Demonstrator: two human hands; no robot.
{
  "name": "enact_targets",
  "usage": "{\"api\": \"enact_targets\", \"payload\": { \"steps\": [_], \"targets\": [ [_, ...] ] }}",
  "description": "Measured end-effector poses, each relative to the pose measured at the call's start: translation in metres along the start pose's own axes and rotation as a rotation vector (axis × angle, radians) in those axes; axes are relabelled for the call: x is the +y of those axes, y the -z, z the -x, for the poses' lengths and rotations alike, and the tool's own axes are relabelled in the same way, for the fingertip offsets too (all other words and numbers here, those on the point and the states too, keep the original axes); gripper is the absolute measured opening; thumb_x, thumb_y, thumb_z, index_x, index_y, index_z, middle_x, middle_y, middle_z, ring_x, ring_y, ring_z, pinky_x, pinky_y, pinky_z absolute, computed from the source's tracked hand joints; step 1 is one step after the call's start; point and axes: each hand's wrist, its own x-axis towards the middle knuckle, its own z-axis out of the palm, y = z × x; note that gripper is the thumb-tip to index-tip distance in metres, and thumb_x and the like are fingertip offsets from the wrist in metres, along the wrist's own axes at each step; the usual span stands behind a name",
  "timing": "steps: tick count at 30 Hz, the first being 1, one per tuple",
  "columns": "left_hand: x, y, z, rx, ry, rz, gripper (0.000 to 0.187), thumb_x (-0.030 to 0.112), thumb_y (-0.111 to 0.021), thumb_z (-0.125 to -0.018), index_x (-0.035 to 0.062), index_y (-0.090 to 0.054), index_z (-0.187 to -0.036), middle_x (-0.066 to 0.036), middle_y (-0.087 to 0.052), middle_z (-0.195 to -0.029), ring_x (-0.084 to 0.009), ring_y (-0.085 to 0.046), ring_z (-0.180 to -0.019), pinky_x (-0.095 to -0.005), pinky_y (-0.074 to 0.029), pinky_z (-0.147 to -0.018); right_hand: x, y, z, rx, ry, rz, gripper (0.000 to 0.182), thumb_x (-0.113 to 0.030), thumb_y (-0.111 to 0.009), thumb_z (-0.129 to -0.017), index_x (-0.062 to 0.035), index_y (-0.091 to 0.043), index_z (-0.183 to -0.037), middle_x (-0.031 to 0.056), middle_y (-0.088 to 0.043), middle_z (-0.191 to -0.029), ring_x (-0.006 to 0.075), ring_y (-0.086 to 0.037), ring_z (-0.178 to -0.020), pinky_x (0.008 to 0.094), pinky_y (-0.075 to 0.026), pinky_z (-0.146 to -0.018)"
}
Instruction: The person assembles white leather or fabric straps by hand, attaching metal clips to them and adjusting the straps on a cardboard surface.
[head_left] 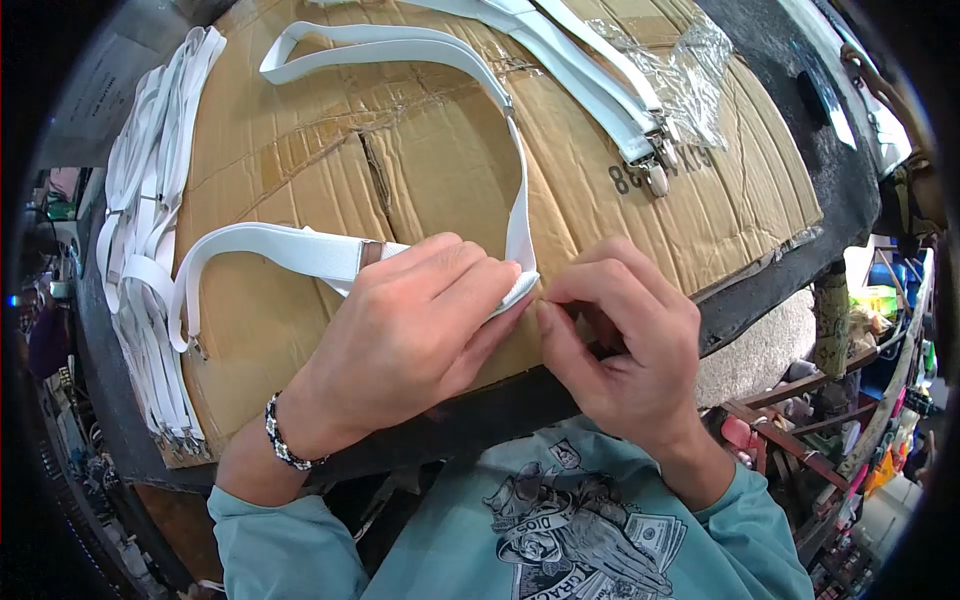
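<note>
My left hand (400, 320) is closed on a folded part of white elastic suspenders (315, 253), pressing the layers between thumb and fingers. From this hand one strap runs up and loops across the cardboard; the other curves left, with a metal slider on it. My right hand (630, 340) is beside the fold's tip, thumb and forefinger pinched together. Whatever is in that pinch is too small to make out. Another pair of white suspenders (585, 85) lies at the upper right, its metal clips (655, 175) resting on the cardboard.
Flattened brown cardboard (440, 150) covers much of a dark table (745, 320). Many white suspenders (150, 190) are heaped along its left edge. Crinkled clear plastic (690, 75) lies at the upper right. A metal rack (790, 415) stands beyond the table on the right.
</note>
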Motion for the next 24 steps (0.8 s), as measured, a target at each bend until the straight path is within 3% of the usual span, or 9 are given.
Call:
{"api": "enact_targets", "payload": {
  "steps": [4, 7, 13, 17, 20, 23, 24],
  "targets": [
    [0.000, 0.002, 0.002, -0.035, 0.022, -0.035, 0.028, 0.001, -0.081, -0.077, -0.0021, -0.068, -0.101, -0.012, -0.063, -0.078, -0.0309, -0.061, -0.067, -0.0391, -0.048, -0.059, -0.001, 0.002, 0.002, 0.044, -0.195, -0.115, 0.015, 0.004, -0.075, -0.085, -0.0016, -0.065, -0.095, 0.0076, -0.058, -0.084, 0.0159, -0.055, -0.057, 0.0296, -0.044, -0.052],
    [-0.001, 0.000, 0.002, -0.016, 0.003, -0.028, 0.028, 0.001, -0.081, -0.076, -0.0021, -0.068, -0.101, -0.012, -0.062, -0.078, -0.0309, -0.061, -0.067, -0.0391, -0.048, -0.059, 0.003, -0.004, 0.000, 0.094, -0.075, -0.137, 0.011, 0.003, -0.073, -0.088, 0.0024, -0.066, -0.097, 0.0057, -0.062, -0.085, 0.0076, -0.048, -0.060, 0.0233, -0.035, -0.052],
    [0.001, 0.002, 0.001, -0.043, -0.003, -0.027, 0.031, 0.002, -0.082, -0.074, -0.0015, -0.068, -0.101, -0.012, -0.063, -0.081, -0.0311, -0.061, -0.068, -0.0398, -0.048, -0.060, 0.006, -0.008, -0.001, 0.041, 0.095, -0.061, 0.013, 0.001, -0.075, -0.088, 0.0024, -0.067, -0.098, 0.0080, -0.063, -0.085, 0.0123, -0.054, -0.063, 0.0259, -0.040, -0.054],
    [0.000, 0.001, 0.001, -0.021, 0.003, -0.006, 0.032, 0.002, -0.083, -0.073, -0.0002, -0.069, -0.102, -0.012, -0.063, -0.080, -0.0306, -0.061, -0.068, -0.0393, -0.048, -0.059, 0.002, -0.001, -0.002, -0.055, 0.026, -0.121, 0.012, 0.003, -0.074, -0.086, 0.0023, -0.066, -0.095, 0.0078, -0.061, -0.083, 0.0120, -0.052, -0.061, 0.0255, -0.039, -0.054],
    [-0.001, 0.001, 0.001, -0.007, 0.022, 0.012, 0.030, 0.002, -0.083, -0.075, 0.0006, -0.069, -0.101, -0.012, -0.063, -0.078, -0.0298, -0.061, -0.067, -0.0386, -0.047, -0.058, -0.001, 0.004, 0.000, -0.031, -0.068, -0.096, 0.010, 0.003, -0.071, -0.088, 0.0019, -0.064, -0.094, 0.0054, -0.061, -0.083, 0.0077, -0.049, -0.063, 0.0232, -0.037, -0.055],
    [-0.002, -0.002, 0.002, 0.021, 0.020, 0.007, 0.026, 0.001, -0.083, -0.077, 0.0009, -0.070, -0.100, -0.011, -0.062, -0.075, -0.0280, -0.060, -0.064, -0.0374, -0.046, -0.056, 0.000, 0.002, 0.004, 0.059, -0.280, -0.266, 0.007, 0.001, -0.068, -0.092, 0.0010, -0.062, -0.095, 0.0020, -0.060, -0.084, 0.0041, -0.046, -0.066, 0.0211, -0.035, -0.057],
    [-0.002, -0.001, 0.001, 0.019, 0.028, 0.009, 0.024, 0.001, -0.083, -0.078, 0.0011, -0.071, -0.099, -0.011, -0.061, -0.074, -0.0272, -0.060, -0.062, -0.0369, -0.046, -0.055, -0.003, 0.005, 0.004, 0.012, -0.305, -0.252, 0.007, -0.002, -0.065, -0.096, 0.0013, -0.061, -0.101, 0.0018, -0.062, -0.088, 0.0039, -0.051, -0.071, 0.0195, -0.040, -0.062]
  ]
}}
